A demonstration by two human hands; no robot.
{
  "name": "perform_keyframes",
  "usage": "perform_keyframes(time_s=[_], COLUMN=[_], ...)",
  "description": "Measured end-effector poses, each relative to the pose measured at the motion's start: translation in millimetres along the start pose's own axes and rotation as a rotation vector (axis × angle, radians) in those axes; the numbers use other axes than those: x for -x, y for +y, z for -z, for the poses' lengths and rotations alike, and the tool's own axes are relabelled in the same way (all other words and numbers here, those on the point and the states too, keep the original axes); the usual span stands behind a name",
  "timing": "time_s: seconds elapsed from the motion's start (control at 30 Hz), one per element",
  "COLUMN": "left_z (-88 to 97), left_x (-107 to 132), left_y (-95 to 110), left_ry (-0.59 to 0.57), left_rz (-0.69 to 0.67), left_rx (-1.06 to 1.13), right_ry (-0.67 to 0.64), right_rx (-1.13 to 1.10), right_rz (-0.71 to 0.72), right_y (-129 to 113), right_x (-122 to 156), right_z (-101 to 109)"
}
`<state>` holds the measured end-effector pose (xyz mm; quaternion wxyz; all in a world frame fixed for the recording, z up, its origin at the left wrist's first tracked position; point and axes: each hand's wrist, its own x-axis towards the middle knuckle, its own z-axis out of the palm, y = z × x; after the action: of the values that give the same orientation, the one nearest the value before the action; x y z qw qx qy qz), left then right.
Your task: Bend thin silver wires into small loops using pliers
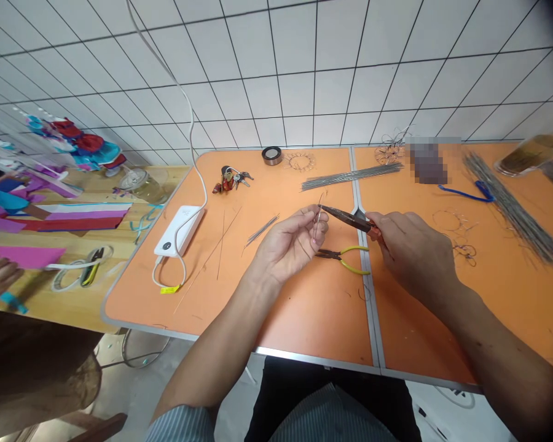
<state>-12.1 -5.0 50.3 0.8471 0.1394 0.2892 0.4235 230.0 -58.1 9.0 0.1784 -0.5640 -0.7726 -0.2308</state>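
Left hand (291, 242): I pinch a thin wire (317, 222) in my fingers;
Right hand (412, 255): I grip red-handled pliers (345, 218), tips near the wire;

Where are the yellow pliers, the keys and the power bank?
Yellow pliers (356, 247), head view, on the yellow grip.
Keys (234, 178), head view, middle of the bunch.
Power bank (179, 231), head view, on its white top.

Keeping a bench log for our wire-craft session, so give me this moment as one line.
left hand: holds thin wire | right hand: grips red-handled pliers, tips at wire | nearby: yellow-handled pliers on orange table
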Motion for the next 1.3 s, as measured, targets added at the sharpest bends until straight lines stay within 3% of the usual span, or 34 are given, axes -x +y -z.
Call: perform_keyframes(time_s=[0.27, 0.5, 0.63, 0.97, 1.3], left_z=[9.3, 14.7, 16.1, 9.3, 6.4], left_x=[-3.8, -2.9, -2.9, -2.8, -0.7], left_y=[-18.2, -25.7, -19.9, -12.2, -13.6], left_ry=[-0.007, 0.22, 0.26, 0.269, 0.261], left_rz=[-0.508, -0.786, -0.793, -0.688, -0.685], left_rx=[-0.559, -1.021, -1.093, -0.864, -0.834], right_ry=[-0.055, -0.033, -0.033, -0.079, -0.065], right_rx=[0.027, 0.063, 0.049, -0.069, -0.051], right_rz=[-0.048, -0.04, -0.019, -0.134, -0.088], right_y=[-2.5, -6.2, -8.6, -8.6, -11.3], right_x=[2.9, 4.9, 3.9, 9.6, 9.6], right_z=[-2.1, -1.7, -0.5, -12.1, -15.2])
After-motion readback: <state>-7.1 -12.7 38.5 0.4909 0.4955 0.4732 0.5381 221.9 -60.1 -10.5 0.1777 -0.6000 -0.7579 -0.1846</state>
